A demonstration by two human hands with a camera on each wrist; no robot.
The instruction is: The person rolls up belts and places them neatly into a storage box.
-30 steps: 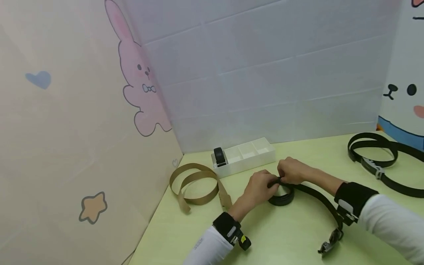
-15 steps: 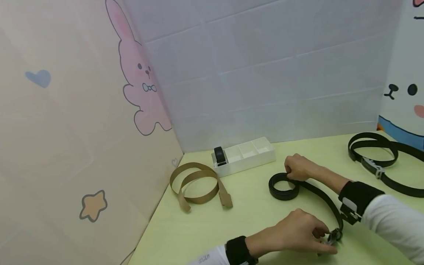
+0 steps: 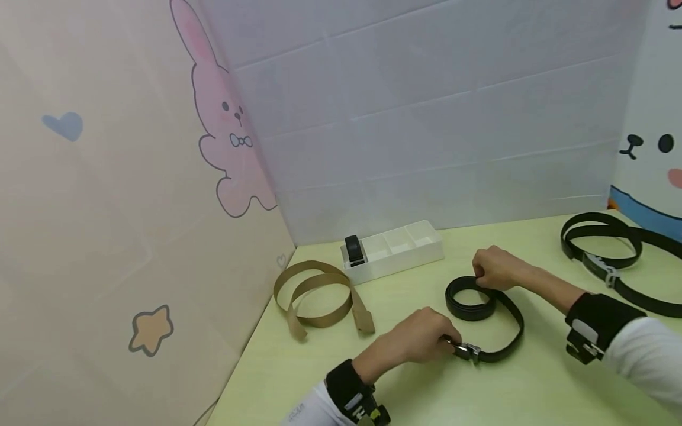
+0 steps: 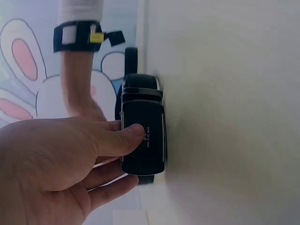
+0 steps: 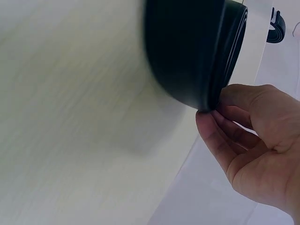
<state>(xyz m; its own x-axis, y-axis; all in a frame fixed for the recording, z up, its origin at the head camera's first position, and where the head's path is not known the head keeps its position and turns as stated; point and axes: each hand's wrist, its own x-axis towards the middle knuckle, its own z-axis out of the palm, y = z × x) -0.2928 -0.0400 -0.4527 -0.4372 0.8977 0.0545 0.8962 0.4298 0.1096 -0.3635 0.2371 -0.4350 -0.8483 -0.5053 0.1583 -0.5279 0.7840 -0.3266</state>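
On the table, a black belt (image 3: 471, 313) is wound into a tight coil, its buckle end curving out to the right and back. My right hand (image 3: 498, 269) pinches the coil's far right side; in the right wrist view, thumb and fingers grip its edge. My left hand (image 3: 426, 334) holds the buckle (image 3: 467, 351) in front of the coil. Up close in the left wrist view, the thumb lies on the black buckle plate (image 4: 145, 157), lettered MEXICAN, with fingers behind it. Part of the buckle is hidden by the left hand in the head view.
A white divided tray (image 3: 396, 266) stands at the back, with a rolled black belt (image 3: 353, 248) in its left compartment. A tan belt (image 3: 322, 322) lies loosely looped at left. Another black belt (image 3: 647, 303) with a silver buckle lies at right. Walls border the table.
My left hand left the coil, took the buckle at the front right and brought it leftward, bending the strap into a curve. Coil and right hand shifted slightly right.
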